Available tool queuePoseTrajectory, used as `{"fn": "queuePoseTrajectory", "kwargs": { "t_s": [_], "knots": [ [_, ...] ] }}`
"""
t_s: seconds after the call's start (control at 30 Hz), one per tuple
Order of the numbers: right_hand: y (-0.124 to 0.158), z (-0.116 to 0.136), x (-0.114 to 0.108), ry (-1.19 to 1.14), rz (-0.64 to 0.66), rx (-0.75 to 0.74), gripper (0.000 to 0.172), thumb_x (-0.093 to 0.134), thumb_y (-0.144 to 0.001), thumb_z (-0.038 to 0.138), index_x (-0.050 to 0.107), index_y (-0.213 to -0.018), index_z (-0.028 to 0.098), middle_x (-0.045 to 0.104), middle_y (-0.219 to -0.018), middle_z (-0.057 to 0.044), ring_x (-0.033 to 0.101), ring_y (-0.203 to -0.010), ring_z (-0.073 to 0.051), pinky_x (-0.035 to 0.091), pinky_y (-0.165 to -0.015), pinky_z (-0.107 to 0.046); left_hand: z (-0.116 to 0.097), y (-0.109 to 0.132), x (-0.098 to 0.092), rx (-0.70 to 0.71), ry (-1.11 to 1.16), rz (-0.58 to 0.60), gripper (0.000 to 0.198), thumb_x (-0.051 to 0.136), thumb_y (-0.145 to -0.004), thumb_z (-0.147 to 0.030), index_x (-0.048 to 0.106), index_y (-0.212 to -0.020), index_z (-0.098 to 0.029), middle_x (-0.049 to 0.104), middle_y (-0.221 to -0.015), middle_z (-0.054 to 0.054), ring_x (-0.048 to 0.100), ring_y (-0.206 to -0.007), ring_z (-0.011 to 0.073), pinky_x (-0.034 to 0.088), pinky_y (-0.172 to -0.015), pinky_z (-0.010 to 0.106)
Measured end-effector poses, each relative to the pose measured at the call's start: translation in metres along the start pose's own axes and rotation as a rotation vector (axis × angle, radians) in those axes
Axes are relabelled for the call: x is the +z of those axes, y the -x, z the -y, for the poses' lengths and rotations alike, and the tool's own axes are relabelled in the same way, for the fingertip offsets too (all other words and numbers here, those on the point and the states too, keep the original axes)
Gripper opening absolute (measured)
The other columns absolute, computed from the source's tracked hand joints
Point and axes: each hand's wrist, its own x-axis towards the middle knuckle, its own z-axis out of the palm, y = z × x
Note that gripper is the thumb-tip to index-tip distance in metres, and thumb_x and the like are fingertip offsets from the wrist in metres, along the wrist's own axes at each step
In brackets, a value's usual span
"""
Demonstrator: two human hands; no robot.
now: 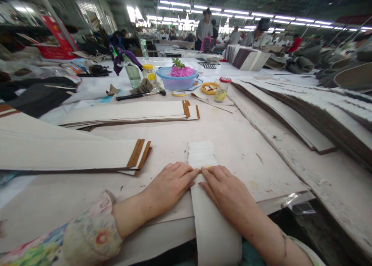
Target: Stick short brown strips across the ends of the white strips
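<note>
White strip [203, 155], maybe folded, under L hand [171, 185] & R hand [228, 194].

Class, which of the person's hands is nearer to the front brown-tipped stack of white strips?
Left. The left hand lies just right of the brown-tipped stack; the right hand rests farther right, on the narrow white strip.
</note>
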Motion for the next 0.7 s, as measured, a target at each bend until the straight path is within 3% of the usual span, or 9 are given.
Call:
{"fn": "queuePoseTrajectory", "kwargs": {
  "t_s": [0.1,0.27,0.43,0.6,0.7],
  "knots": [
    [0.004,0.005,-0.002,-0.014,0.015,0.041,0.038,0.048,-0.084,0.033,0.049,-0.117,0.015,0.055,-0.098,-0.013,0.052,-0.093,-0.024,0.047,-0.077,-0.037,0.002,0.009,0.000,0.000,0.002,-0.026,0.034,0.034,-0.090,-0.022,0.042,-0.122,-0.016,0.053,-0.112,0.009,0.045,-0.102,0.0206,0.040,-0.086,0.037],
    [0.005,0.007,-0.003,-0.056,0.038,0.103,0.034,0.050,-0.083,0.030,0.052,-0.115,0.019,0.056,-0.098,-0.011,0.052,-0.093,-0.023,0.047,-0.077,-0.038,0.006,0.016,-0.001,-0.040,0.133,-0.014,0.032,0.036,-0.089,-0.020,0.046,-0.120,-0.018,0.052,-0.114,0.008,0.046,-0.103,0.0181,0.041,-0.088,0.033],
    [0.007,0.008,0.001,-0.070,-0.029,0.139,0.032,0.046,-0.085,0.030,0.053,-0.114,0.018,0.056,-0.102,-0.011,0.051,-0.097,-0.023,0.046,-0.080,-0.038,0.009,0.023,-0.002,-0.078,0.192,-0.026,0.030,0.036,-0.089,-0.021,0.051,-0.114,-0.019,0.054,-0.110,0.008,0.047,-0.102,0.0183,0.039,-0.089,0.034],
    [0.009,0.008,0.004,-0.113,-0.083,0.147,0.029,0.046,-0.085,0.027,0.055,-0.110,0.016,0.057,-0.103,-0.010,0.052,-0.096,-0.022,0.045,-0.083,-0.038,0.021,0.001,-0.016,-0.267,0.314,-0.018,0.024,0.037,-0.088,-0.024,0.059,-0.088,-0.016,0.059,-0.090,0.005,0.053,-0.086,0.0154,0.043,-0.079,0.028],
    [0.010,0.006,0.005,-0.131,-0.121,0.149,0.027,0.044,-0.086,0.025,0.055,-0.108,0.016,0.057,-0.102,-0.010,0.052,-0.096,-0.022,0.045,-0.083,-0.037,0.029,-0.021,-0.021,-0.377,0.305,-0.050,0.018,0.042,-0.085,-0.024,0.058,-0.088,-0.017,0.060,-0.087,0.004,0.055,-0.082,0.0160,0.044,-0.073,0.027]
  ]
}}
